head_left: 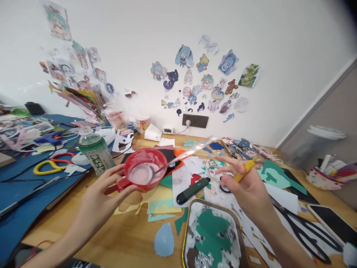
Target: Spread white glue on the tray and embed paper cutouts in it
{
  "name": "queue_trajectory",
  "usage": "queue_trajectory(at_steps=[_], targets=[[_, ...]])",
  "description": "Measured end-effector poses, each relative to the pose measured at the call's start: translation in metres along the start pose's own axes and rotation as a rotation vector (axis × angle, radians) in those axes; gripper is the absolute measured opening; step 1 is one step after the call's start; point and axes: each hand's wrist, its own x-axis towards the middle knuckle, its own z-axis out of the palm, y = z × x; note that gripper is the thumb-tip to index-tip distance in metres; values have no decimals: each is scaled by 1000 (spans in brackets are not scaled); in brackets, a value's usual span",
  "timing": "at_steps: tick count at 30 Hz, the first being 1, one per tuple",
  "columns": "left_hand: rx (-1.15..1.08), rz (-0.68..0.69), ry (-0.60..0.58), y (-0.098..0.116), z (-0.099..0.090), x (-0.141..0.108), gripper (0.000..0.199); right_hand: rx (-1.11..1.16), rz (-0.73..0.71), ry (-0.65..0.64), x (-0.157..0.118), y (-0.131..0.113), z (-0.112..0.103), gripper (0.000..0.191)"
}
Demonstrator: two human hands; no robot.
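Note:
My left hand [111,195] grips a red cup [145,154] by its handle and round its side. Pale milky liquid lies in the cup, and a spoon [178,157] leans out of it toward the upper right. In my right hand [245,182] a slim yellow tool [245,169] is held between the fingers; its kind I cannot make out. Below the hands sits a rectangular tin tray [186,227] smeared with white paste, with a dark green cutout [213,230] lying in it. A dark green box cutter [193,191] rests on paper between the hands.
A green-labelled bottle [96,150] stands left of the cup, beyond yellow-handled scissors [48,167]. Black scissors [304,230] and a phone [334,223] lie at right. Paper scraps [160,206] cover much of the table. A wall socket [195,121] is behind.

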Motion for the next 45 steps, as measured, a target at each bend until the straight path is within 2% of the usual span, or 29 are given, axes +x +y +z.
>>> queue_trajectory(at_steps=[3, 6, 9, 13, 15, 19, 22, 25, 28, 31, 33, 35, 37, 39, 43, 45], targets=[[-22, 279, -17, 38, 27, 5, 26, 144, -85, 112, 0, -15, 16, 25], [-72, 439, -74, 63, 55, 9, 21, 236, -199, 283, -1, -22, 18, 14], [-115, 522, -116, 74, 75, 8, 22, 347, -325, 432, -4, -28, 8, 10], [-182, 625, -166, 78, 95, 5, 17, 464, -447, 531, -5, -39, -6, 31], [-230, 688, -212, 78, 103, 5, 14, 480, -483, 544, -5, -43, -11, 34], [-304, 731, -347, 77, 114, 8, 12, 482, -485, 440, -12, -46, -22, 32], [-340, 700, -412, 76, 117, 12, 12, 406, -525, 304, -21, -41, -32, 42], [-369, 671, -421, 75, 119, 16, 13, 318, -600, 231, -27, -35, -39, 53], [-394, 669, -449, 74, 120, 19, 13, 242, -694, 157, -28, -31, -40, 55], [-421, 703, -472, 75, 121, 23, 13, 174, -768, 4, -27, -30, -37, 54], [-419, 725, -445, 76, 121, 27, 14, 171, -799, -115, -26, -29, -35, 53], [-411, 746, -394, 75, 121, 30, 14, 180, -827, -153, -26, -29, -33, 53], [-405, 769, -354, 74, 122, 32, 14, 160, -812, -69, -26, -28, -31, 56], [-400, 785, -330, 73, 125, 30, 14, 159, -747, 80, -26, -27, -28, 60], [-385, 787, -322, 70, 132, 24, 14, 322, -447, 426, -18, -27, -20, 54], [-331, 787, -324, 67, 135, 21, 14, 395, -342, 632, -7, -24, -18, 50]])
